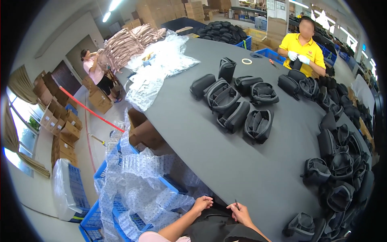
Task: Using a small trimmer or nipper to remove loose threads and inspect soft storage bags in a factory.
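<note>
Fingers of both hands, left hand [202, 203] and right hand [240, 213], pinch a black bag [215, 226] at the table [242, 161] edge.

Hidden and cut-off parts around the dark surface [242, 161]

At 6 o'clock the black bag [217, 228] runs off the lower edge, and both forearms are cut there too. At 3 o'clock the pile of black cases [342, 161] fades into the dark rim. The thin item in the right hand [241, 213] is too small to tell.

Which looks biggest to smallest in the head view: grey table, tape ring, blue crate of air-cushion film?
1. Long dark grey table.
2. Blue plastic crate of clear air-cushion film, though nearness inflates it.
3. White tape ring, far off.
</note>
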`<state>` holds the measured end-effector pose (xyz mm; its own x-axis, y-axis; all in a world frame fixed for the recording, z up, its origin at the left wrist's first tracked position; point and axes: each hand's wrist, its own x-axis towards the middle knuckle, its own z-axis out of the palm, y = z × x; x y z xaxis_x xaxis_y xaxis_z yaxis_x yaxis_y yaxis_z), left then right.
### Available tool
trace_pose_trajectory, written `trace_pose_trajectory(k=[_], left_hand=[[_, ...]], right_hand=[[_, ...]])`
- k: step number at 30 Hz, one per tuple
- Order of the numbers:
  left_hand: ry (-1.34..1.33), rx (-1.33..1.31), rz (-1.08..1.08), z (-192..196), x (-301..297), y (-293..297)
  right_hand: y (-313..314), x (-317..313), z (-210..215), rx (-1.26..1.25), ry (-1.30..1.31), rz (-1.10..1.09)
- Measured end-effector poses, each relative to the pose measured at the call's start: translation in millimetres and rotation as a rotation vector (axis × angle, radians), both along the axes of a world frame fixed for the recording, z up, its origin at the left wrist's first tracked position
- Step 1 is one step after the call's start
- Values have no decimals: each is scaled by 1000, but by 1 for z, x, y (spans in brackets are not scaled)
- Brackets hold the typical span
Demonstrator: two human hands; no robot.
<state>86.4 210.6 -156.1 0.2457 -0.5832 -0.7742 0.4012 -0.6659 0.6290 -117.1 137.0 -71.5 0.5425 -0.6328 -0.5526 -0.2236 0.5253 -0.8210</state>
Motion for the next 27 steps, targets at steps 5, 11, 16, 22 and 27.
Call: trace_pose_trajectory(k=[5, 11, 16, 22, 27], left_hand=[[13, 0, 9, -2, -2, 4], [7, 1, 29, 10, -2, 4], [8, -15, -13, 22, -8, -3], [4, -58, -51, 30, -10, -11], [7, -72, -69, 37, -12, -15]], right_hand=[[-2, -3, 4, 74, -44, -17], [1, -1, -4, 76, -104, -52], [-3, -2, -1, 17, -28, -55], [-4, -4, 4, 19, -19, -34], [-4, -5, 0, 19, -74, 0]])
